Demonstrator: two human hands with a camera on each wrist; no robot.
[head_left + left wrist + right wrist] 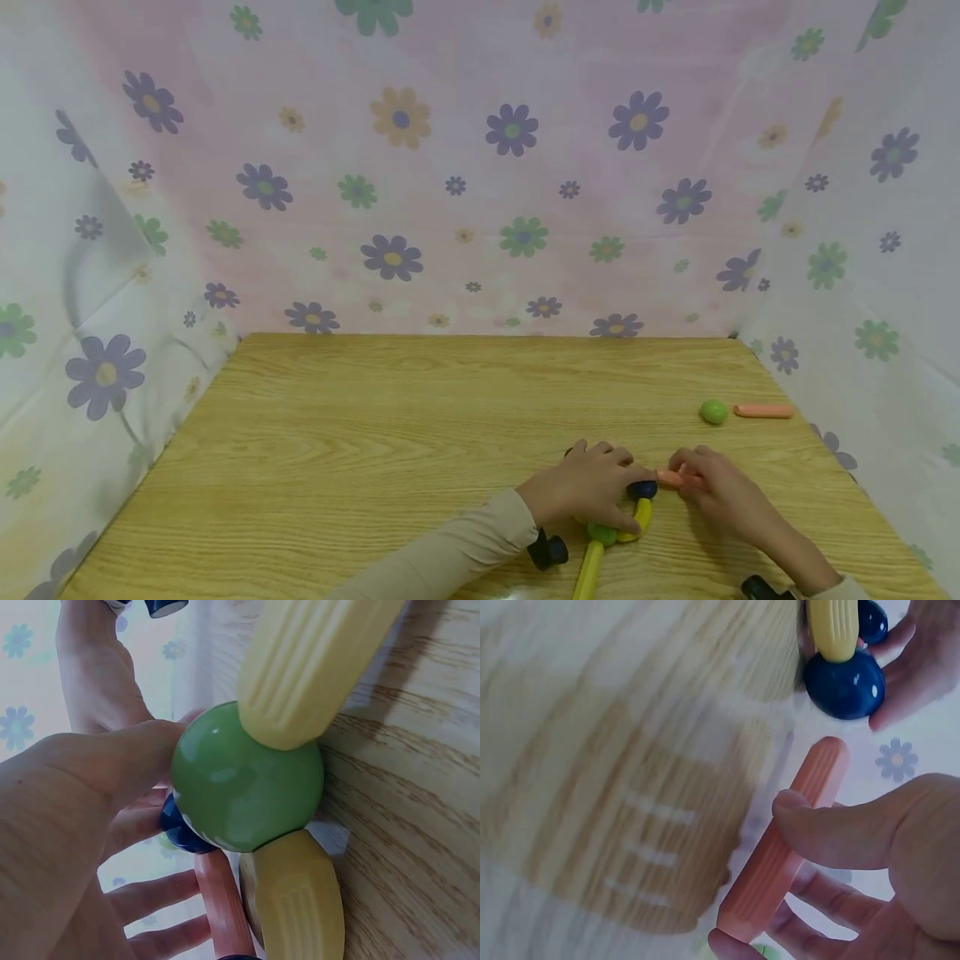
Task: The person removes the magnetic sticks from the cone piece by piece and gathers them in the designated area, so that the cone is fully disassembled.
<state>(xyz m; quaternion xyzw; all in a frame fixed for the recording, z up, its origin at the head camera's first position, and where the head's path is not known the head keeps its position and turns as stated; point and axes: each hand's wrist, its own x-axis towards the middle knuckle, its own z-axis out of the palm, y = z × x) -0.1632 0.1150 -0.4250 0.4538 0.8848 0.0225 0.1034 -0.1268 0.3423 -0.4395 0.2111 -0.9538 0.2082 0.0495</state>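
Note:
My left hand (588, 487) holds a stick-and-ball building toy from above, low over the table. A green ball (247, 780) joins a straight yellow stick (315, 667) and a curved yellow stick (300, 900). Behind them, the left fingers reach alongside an orange stick (225, 907). A dark blue ball (846, 684) ends one yellow piece, with left fingertips right at it. Between thumb and fingers, my right hand (723, 496) pinches a separate ridged orange stick (769, 862). In the right wrist view a small gap parts its rounded tip from the blue ball.
A loose light green ball (714, 412) and another orange stick (763, 411) lie at the wooden table's (390, 433) right rear. Flower-printed cloth (450, 250) walls the back and both sides. Dark wrist cameras show beneath the left wrist (546, 550) and right wrist (765, 587).

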